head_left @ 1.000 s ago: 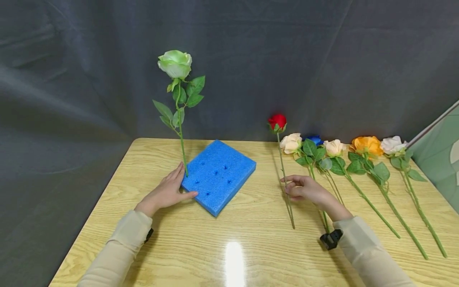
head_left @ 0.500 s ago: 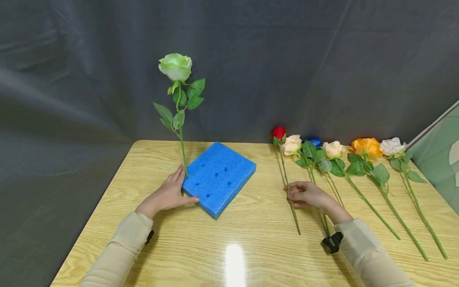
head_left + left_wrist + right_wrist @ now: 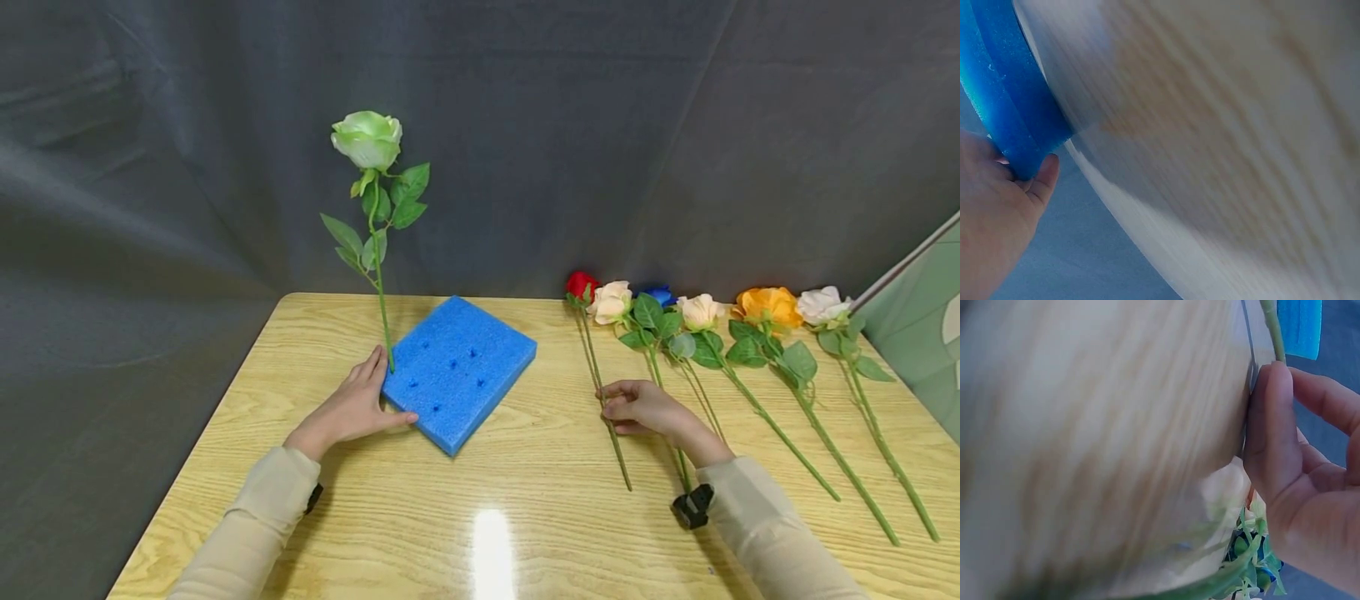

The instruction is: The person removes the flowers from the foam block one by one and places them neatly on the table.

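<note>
My left hand (image 3: 352, 408) holds the near left corner of a blue foam block (image 3: 491, 333), thumb along the front edge and fingers on the left side. The left wrist view shows the thumb against the foam (image 3: 1022, 106). A pale green rose (image 3: 367, 142) stands upright in the block, close to those fingertips. My right hand (image 3: 645, 412) pinches the stem of a red rose (image 3: 581, 286), which lies low along the table beside the other flowers. In the right wrist view, thumb and finger meet on its green stem (image 3: 1274, 328).
Right of the red rose lie a cream rose (image 3: 611, 302), a blue rose (image 3: 660, 296), another cream rose (image 3: 701, 311), an orange flower (image 3: 768, 308) and a white rose (image 3: 822, 306). Several small holes dot the foam. A dark curtain (image 3: 510, 150) hangs behind the wooden table (image 3: 390, 517).
The red rose has come down, its bloom sinking to the level of the flowers beside it. My right hand has lowered slightly toward me with it. The left hand stays at the foam block.
</note>
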Motion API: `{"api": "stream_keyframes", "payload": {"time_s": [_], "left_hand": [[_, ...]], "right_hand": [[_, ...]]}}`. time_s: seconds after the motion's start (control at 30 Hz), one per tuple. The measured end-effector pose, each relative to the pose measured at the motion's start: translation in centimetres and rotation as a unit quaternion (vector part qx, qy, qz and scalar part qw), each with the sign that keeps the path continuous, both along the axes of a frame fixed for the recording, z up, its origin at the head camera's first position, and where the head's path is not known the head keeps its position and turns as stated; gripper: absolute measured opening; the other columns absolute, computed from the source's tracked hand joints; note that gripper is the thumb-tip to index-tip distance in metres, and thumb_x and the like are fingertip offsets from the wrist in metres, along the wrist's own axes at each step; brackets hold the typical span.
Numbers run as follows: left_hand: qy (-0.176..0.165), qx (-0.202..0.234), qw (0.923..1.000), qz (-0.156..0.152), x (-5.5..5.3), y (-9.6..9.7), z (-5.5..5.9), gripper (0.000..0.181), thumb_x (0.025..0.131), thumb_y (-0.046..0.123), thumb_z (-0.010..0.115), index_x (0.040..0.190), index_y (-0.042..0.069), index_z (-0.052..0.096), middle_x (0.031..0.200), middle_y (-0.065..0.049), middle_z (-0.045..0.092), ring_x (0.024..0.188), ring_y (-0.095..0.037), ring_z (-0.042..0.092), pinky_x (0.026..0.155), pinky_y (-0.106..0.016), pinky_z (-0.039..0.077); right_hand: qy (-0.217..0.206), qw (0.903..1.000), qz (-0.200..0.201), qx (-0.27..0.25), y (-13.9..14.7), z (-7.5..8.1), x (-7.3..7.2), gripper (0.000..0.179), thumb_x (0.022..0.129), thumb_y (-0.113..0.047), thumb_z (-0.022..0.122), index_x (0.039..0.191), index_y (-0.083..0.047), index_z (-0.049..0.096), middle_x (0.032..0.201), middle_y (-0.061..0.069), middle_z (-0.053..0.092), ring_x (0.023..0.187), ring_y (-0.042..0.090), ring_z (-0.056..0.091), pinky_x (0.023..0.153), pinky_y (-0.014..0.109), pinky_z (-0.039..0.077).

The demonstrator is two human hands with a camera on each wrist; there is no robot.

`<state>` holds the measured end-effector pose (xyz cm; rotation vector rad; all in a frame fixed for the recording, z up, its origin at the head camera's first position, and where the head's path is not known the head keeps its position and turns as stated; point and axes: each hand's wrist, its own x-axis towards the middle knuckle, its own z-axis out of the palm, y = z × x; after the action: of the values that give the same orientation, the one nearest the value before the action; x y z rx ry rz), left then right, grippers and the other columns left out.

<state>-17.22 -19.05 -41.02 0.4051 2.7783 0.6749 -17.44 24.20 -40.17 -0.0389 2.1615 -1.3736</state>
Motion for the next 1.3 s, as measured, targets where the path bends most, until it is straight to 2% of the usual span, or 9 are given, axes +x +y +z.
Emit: {"api": "stream_keyframes", "payload": {"time_s": [0.27, 0.63, 0.87, 1.13, 1.3], "left_hand": [[-0.001, -0.005, 1.0000, 0.006, 0.2, 0.2, 0.2, 0.116, 0.080, 0.065, 0.063, 0.152, -0.002, 0.002, 0.161, -0.021, -0.003, 0.147, -0.043, 0.007, 0.114, -0.060, 0.022], [0.006, -0.018, 0.9998, 0.009, 0.5, 0.3, 0.1, 0.115, 0.080, 0.066, 0.062, 0.153, -0.001, 0.002, 0.161, -0.021, -0.002, 0.147, -0.041, 0.009, 0.113, -0.060, 0.026], [0.014, -0.019, 0.9996, 0.015, 0.5, 0.3, 0.1, 0.113, 0.081, 0.063, 0.062, 0.152, -0.002, 0.004, 0.161, -0.021, -0.001, 0.146, -0.041, 0.010, 0.112, -0.060, 0.026], [0.018, -0.019, 0.9994, 0.023, 0.7, 0.3, -0.1, 0.112, 0.081, 0.063, 0.063, 0.152, -0.003, 0.006, 0.160, -0.022, 0.001, 0.146, -0.042, 0.012, 0.112, -0.060, 0.026], [0.028, -0.023, 0.9989, 0.030, 0.8, 0.2, -0.2, 0.110, 0.082, 0.061, 0.062, 0.152, -0.003, 0.007, 0.160, -0.023, 0.003, 0.145, -0.042, 0.014, 0.113, -0.059, 0.025]], "right_hand": [[0.016, 0.9996, 0.003, 0.022, -0.2, 0.1, 0.1, 0.050, 0.096, -0.009, 0.052, 0.137, 0.015, 0.037, 0.101, 0.009, 0.063, 0.081, 0.005, 0.063, 0.071, 0.024, 0.057], [0.024, 0.9997, -0.011, -0.001, -0.2, 0.6, 0.0, 0.047, 0.096, -0.007, 0.052, 0.134, 0.016, 0.039, 0.097, 0.006, 0.063, 0.081, 0.005, 0.063, 0.074, 0.025, 0.057], [0.048, 0.9986, -0.019, -0.010, -0.4, 1.0, -0.4, 0.046, 0.097, -0.008, 0.051, 0.136, 0.014, 0.040, 0.100, 0.005, 0.063, 0.085, 0.003, 0.063, 0.079, 0.024, 0.056], [0.070, 0.9974, -0.012, -0.017, -1.8, 1.6, -0.8, 0.046, 0.097, -0.009, 0.053, 0.135, 0.012, 0.042, 0.098, 0.004, 0.066, 0.084, 0.004, 0.064, 0.077, 0.026, 0.057], [0.082, 0.9965, -0.010, -0.016, -3.1, 2.3, -1.1, 0.045, 0.097, -0.010, 0.053, 0.136, 0.010, 0.044, 0.104, 0.011, 0.064, 0.083, 0.007, 0.064, 0.078, 0.027, 0.057]]}}
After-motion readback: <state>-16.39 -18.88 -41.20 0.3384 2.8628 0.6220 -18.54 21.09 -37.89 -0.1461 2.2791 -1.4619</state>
